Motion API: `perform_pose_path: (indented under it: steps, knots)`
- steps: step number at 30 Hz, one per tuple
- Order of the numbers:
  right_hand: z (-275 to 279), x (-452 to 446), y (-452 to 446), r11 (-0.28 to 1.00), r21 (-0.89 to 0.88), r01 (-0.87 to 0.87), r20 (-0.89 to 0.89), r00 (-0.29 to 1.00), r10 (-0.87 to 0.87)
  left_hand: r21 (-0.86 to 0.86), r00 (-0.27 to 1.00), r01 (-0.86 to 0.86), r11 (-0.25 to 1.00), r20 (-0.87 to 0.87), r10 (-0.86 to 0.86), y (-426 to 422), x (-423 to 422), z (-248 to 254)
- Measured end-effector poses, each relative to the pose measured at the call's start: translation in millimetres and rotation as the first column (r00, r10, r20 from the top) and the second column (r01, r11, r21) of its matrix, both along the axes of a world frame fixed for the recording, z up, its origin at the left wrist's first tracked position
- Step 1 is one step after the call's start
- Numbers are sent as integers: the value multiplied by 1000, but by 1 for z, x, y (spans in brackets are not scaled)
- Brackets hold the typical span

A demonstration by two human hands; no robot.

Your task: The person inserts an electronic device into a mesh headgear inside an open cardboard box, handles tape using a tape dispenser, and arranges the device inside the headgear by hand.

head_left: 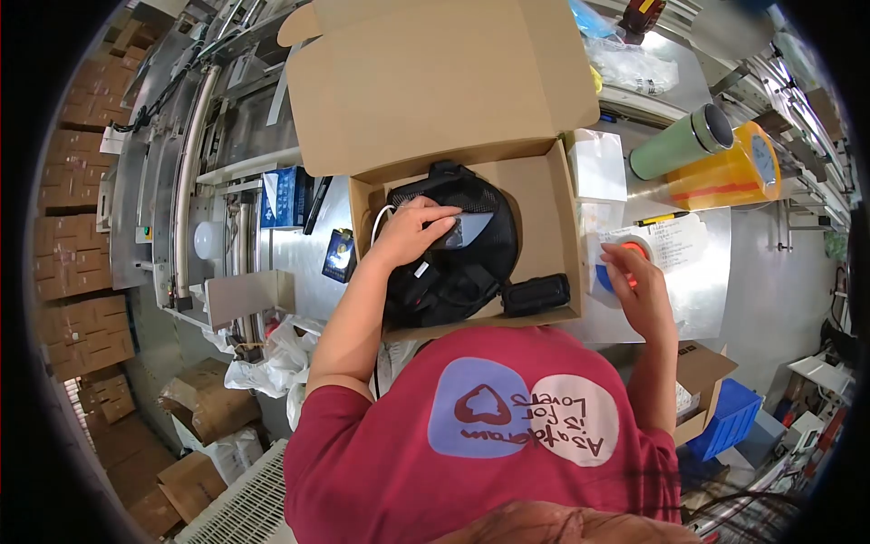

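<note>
My left hand (415, 232) lies on a black mesh-and-strap item (494, 272) that looks like a bag or harness, inside an open cardboard box (535, 172). Its fingers stretch flat across the mesh, beside a shiny grey-blue panel (473, 228). A small black zipped pouch (536, 295) sits in the box's near right corner. To the right of the box, my right hand (637, 288) hovers over or touches rolls of tape (642, 257), one red-orange and one blue. Its fingers are slightly bent and apart, with nothing visible held; contact with the tape is unclear.
The box's raised lid (435, 82) stands at the back. On the right are a green tumbler (675, 145), an orange roll (729, 172), a white box (598, 163), a marker (662, 218) and a written sheet (689, 245). Blue packaging (284, 197) stands left.
</note>
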State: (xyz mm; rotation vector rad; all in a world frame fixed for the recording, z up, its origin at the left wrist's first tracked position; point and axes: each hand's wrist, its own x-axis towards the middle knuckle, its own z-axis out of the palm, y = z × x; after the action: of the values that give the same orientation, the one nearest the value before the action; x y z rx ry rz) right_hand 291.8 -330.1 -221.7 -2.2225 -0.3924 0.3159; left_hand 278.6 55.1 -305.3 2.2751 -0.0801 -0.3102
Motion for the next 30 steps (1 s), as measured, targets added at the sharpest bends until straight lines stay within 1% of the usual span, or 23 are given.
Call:
perform_pose_path:
  steps: [1, 4, 6, 9, 12, 16, 18, 19, 21, 22, 24, 25, 28, 30]
  knots:
    - [-1, 4, 1, 1000, -10, -13, 7, 1000, 13, 5, 1000, -9, 1000, -5, 9, 0, 1, 0]
    - [-2, 18, 7, 993, -63, -101, 100, 989, 106, 1, 998, -51, 999, -34, 51, -1, 4, -4]
    - [0, 28, 15, 989, -53, -139, 89, 986, 143, -20, 993, -99, 995, -73, 98, -1, 7, -11]
    - [6, 39, 33, 983, 13, -185, 87, 979, 183, 84, 976, -171, 982, -122, 180, -12, 9, -9]
    - [3, 49, 54, 964, 53, -261, 140, 958, 252, 103, 976, -165, 981, -129, 177, -16, 9, -2]
    - [4, 56, 87, 931, 33, -364, 179, 918, 353, 85, 988, -93, 992, -114, 102, -8, 8, -4]
    - [5, 60, 104, 905, 57, -422, 183, 895, 406, 92, 991, -52, 994, -116, 62, -7, 9, 4]
    - [5, 62, 111, 890, 68, -450, 186, 883, 432, 69, 991, -57, 996, -118, 64, -7, 10, 8]
    - [-4, 63, 124, 882, 104, -461, 229, 873, 429, 19, 990, -68, 998, -121, 70, -7, 10, 13]
    - [-10, 64, 131, 876, 122, -467, 252, 868, 427, -46, 982, -121, 992, -149, 113, -7, 10, 11]
    - [-17, 67, 146, 878, 72, -473, 371, 830, 417, -168, 959, -228, 959, -212, 191, -5, 12, 1]
    - [-22, 68, 152, 880, 47, -473, 428, 805, 410, -133, 945, -238, 962, -262, 198, -1, 12, -13]
    - [-46, 70, 165, 894, -101, -436, 506, 751, 423, -26, 960, -207, 978, -197, 198, -6, 12, -13]
    - [-59, 71, 170, 899, -156, -409, 503, 751, 428, 50, 981, -159, 986, -104, 163, -9, 11, -8]
